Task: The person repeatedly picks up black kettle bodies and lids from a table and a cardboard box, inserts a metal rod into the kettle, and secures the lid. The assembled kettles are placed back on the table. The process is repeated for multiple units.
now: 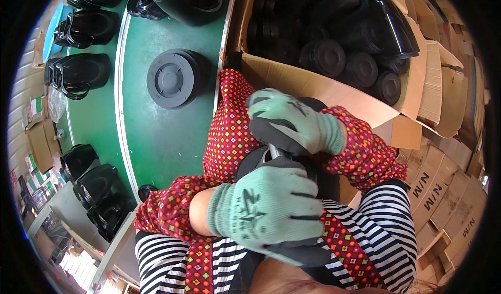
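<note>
Fingers [302,208] of the gloved left hand [266,210] lie close together, bent over a black object [249,163]; those of the gloved right hand [287,119] curl just above a silvery part [274,152] between both. Whether either grips cannot be told. The object is off the right edge of the desk [151,142]; round black pieces [169,79] sit near that edge, an open carton [318,85] beyond it.

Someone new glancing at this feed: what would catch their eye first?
Probably the pale-green-gloved left hand and right hand, close together near the centre, with a shiny piece between them. Next, the dark grey round piece on the green table, above and left of the hands, and the open cardboard box at upper right, holding many black round parts.
</note>
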`<state>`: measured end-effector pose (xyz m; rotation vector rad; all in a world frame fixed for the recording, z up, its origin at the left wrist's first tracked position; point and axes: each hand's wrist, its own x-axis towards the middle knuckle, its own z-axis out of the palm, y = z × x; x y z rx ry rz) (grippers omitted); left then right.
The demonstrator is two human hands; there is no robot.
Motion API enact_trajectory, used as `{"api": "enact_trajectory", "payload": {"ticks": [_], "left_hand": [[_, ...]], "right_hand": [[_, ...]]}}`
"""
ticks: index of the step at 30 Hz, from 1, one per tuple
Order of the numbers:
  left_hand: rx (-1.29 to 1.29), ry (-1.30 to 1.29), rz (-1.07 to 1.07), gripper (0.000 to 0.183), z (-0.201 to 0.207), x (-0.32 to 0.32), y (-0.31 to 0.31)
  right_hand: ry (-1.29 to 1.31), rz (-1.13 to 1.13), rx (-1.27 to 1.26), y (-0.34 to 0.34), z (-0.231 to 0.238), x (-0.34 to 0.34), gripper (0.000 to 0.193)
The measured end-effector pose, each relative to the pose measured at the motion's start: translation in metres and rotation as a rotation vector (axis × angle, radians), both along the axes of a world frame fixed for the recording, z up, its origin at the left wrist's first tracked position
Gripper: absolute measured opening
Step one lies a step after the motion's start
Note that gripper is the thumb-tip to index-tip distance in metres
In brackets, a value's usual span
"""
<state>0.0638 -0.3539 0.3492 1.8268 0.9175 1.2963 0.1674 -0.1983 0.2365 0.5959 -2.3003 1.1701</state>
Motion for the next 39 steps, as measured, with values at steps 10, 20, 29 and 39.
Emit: {"api": "enact_trajectory", "payload": {"ticks": [10,20,29,39], "left_hand": [[0.106,-0.543,0.025,0.023,-0.04,-0.02,-0.036],[-0.019,0.443,0.825,0.021,-0.011,-0.046,-0.095],[-0.618,1.045,1.008,0.051,-0.137,-0.04,-0.175],[-0.328,0.269,0.854,0.094,-0.08,-0.01,-0.187]], "right_hand": [[-0.664,-0.259,0.13,0.005,0.057,0.035,0.029],[-0.492,-0.38,-0.378,-0.006,0.059,0.072,0.042],[-0.456,-0.22,-0.197,-0.053,0.065,0.101,0.082],[-0.312,-0.631,-0.762,-0.038,0.059,0.07,0.044]]}}
